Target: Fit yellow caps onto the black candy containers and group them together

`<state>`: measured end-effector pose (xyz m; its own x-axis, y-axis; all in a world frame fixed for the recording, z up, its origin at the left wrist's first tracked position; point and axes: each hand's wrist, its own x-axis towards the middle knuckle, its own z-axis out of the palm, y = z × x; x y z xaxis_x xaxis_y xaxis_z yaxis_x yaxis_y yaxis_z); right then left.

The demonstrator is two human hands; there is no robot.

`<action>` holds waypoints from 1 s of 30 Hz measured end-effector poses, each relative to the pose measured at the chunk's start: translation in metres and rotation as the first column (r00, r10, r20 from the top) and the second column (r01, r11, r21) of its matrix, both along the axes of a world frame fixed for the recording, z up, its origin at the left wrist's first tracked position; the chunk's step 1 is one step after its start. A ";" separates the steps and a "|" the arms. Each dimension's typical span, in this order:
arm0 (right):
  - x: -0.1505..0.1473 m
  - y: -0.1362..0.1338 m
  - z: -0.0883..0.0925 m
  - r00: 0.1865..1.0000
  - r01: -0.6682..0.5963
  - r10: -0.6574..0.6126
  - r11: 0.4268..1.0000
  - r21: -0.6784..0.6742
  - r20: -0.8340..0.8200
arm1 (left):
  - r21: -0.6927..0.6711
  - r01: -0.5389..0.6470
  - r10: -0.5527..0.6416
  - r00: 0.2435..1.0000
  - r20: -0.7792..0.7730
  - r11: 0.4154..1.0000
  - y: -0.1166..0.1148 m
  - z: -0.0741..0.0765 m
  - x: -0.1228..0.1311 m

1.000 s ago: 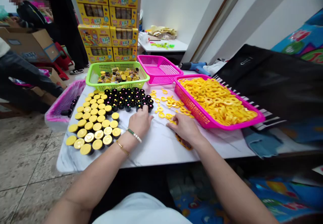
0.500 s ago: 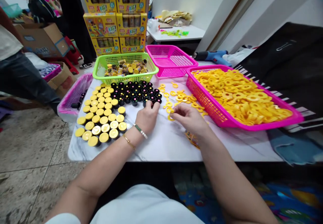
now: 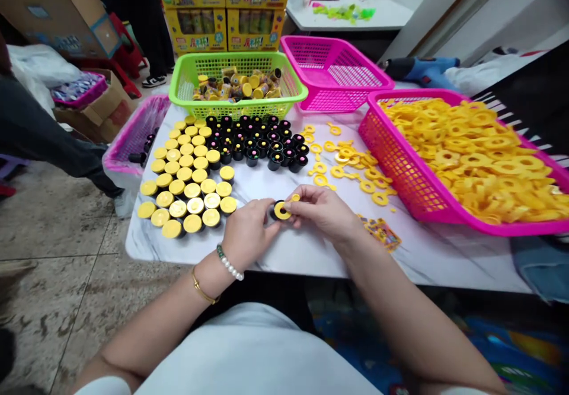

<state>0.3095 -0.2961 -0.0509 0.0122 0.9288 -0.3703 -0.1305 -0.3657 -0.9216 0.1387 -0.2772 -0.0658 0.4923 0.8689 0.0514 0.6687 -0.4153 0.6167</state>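
Note:
Near the table's front edge, my left hand [image 3: 251, 229] is closed around a small black cup [image 3: 274, 210]. Fingers and thumb of my right hand [image 3: 326, 211] pinch a yellow ring lid with a tab [image 3: 281, 212], which lies over the cup's mouth. Left of my hands stand rows of cups with yellow lids [image 3: 192, 191]. Beyond them is a cluster of open black cups [image 3: 275, 160] with small coloured bits inside. Loose yellow ring lids [image 3: 354, 158] are scattered to the right, and a pink basket [image 3: 400, 196] is heaped with more.
A green basket [image 3: 240, 109] of small printed tubes stands at the back, beside another pink basket [image 3: 326, 99]. Behind it are stacked yellow boxes [image 3: 195, 42]. A blue heat gun [image 3: 429, 73] lies at the back right. Colourful printed pieces [image 3: 384, 236] lie by my right forearm.
My left hand has come back from the black cups with one cup. My right hand has moved from the loose lids to that cup, bringing a ring lid. The view has tilted down.

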 end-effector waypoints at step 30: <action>0.002 0.003 -0.002 0.980 -0.031 0.022 0.998 0.046 0.196 | -0.283 0.114 -0.053 0.976 0.213 0.952 0.006 0.009 0.006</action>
